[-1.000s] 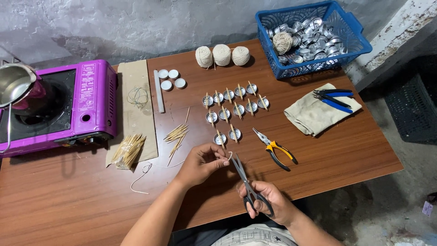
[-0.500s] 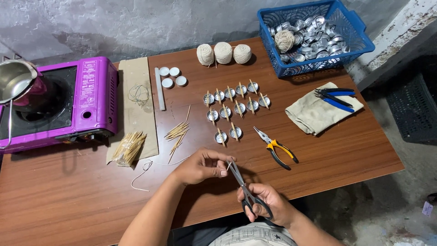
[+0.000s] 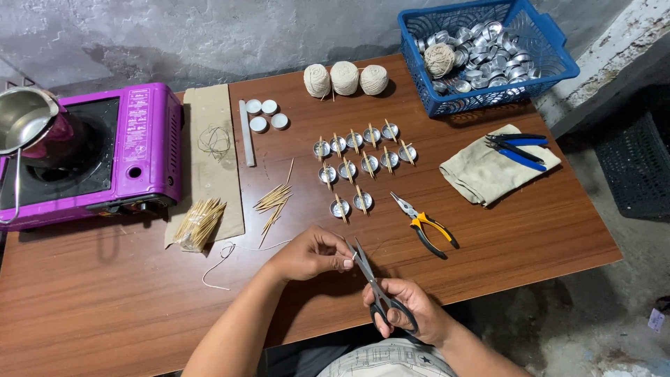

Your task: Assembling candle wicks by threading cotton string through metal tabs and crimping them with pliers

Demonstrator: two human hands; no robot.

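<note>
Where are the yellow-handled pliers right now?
In the head view the yellow-handled pliers lie on the table, right of centre, just beyond the scissors in the right hand.

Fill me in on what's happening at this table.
A person sits at a brown wooden table. The right hand holds grey metal scissors, blades pointing at the left hand, which pinches something too small to make out at the blade tips. A thin white string lies beside the left hand. Beyond it are small round metal cups with wooden sticks laid across them, loose wooden sticks and yellow-handled pliers.
</note>
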